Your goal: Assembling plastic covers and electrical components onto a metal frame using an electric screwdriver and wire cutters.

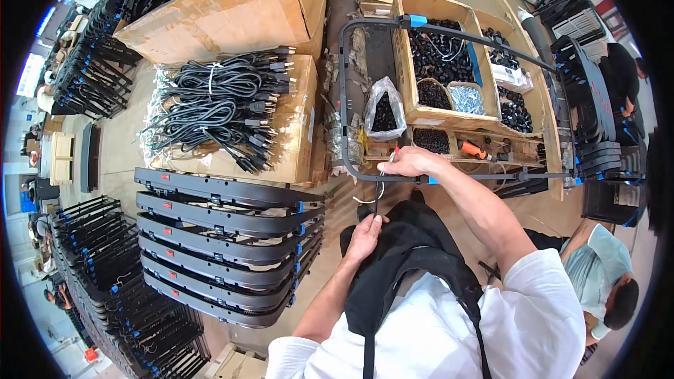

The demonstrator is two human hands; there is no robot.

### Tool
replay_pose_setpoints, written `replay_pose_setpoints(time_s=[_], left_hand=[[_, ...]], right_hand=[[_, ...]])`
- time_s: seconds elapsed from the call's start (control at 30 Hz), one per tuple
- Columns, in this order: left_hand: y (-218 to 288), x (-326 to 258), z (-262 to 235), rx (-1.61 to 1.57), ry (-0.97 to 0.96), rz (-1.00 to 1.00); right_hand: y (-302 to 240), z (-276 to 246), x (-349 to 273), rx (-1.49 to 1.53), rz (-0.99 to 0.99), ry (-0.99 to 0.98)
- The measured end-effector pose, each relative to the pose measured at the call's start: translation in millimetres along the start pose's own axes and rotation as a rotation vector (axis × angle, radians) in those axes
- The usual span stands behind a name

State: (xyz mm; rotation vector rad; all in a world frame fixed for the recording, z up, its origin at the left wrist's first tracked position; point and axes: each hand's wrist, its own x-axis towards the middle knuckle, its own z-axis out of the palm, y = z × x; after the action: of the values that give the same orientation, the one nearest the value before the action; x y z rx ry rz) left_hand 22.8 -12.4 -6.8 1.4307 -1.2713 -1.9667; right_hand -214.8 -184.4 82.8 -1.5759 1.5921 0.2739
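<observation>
A black tubular frame (342,98) with blue clips lies across the bench before me. At its near left corner my right hand (414,162) is closed, fingers pinched by the tube; a small red tip shows above them, but what they hold is mostly hidden. Below that corner a thin white wire (365,201) curls out. My left hand (366,236), lower and nearer my body, is closed on a thin black cable (375,207) that runs up toward the right hand. Close beyond the right hand sit a clear bag of black parts (385,114) and an open box of small dark screws (430,142).
Wooden bins (456,121) hold black fittings and silver screws. An orange-handled tool (474,149) lies near them. To the left, bundled black power cords (217,91) top a carton (302,119), above stacked black panels (225,238) with red switches. Another person (607,267) is at right.
</observation>
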Motion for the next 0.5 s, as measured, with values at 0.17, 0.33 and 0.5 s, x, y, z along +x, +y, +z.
replay_pose_setpoints(time_s=[0.17, 0.33, 0.5], left_hand=[[5.7, -5.8, 0.5, -0.066, -0.075, 0.031], [0.0, -14.8, -3.1, -0.186, -0.141, -0.005], [-10.0, -16.9, -10.1, 0.140, 0.072, 0.200]], right_hand=[[5.5, 24.7, 20.3, 0.443, -0.234, -0.007], [5.8, 27.2, 19.1, 0.436, -0.238, 0.088], [4.9, 28.2, 24.5, 0.407, -0.212, 0.051]])
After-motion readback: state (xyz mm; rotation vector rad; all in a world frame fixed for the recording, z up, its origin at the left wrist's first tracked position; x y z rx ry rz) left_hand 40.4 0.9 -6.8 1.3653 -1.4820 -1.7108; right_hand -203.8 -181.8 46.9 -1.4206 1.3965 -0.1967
